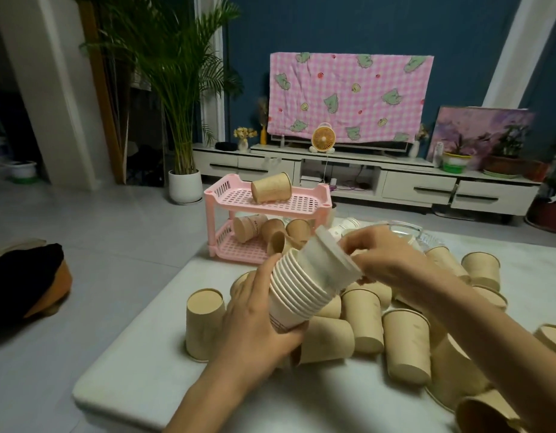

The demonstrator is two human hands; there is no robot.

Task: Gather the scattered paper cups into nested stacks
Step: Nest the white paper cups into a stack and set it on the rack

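My left hand (254,320) grips the base of a nested stack of white paper cups (301,285), tilted up to the right. My right hand (386,257) pinches the rim of the top white cup (329,257), which sits partly in the stack. Several brown paper cups (404,342) lie scattered on the white table (164,370) below and to the right, some upright, some inverted like the one at the left (204,323). More brown cups lie on the pink rack (264,207), with one on its top shelf (272,186).
A clear glass dish (407,229) stands behind my right hand. A dark bag (26,276) lies on the floor at the left. A potted palm (184,185), a TV cabinet (395,179) and a cloth-covered screen stand at the back.
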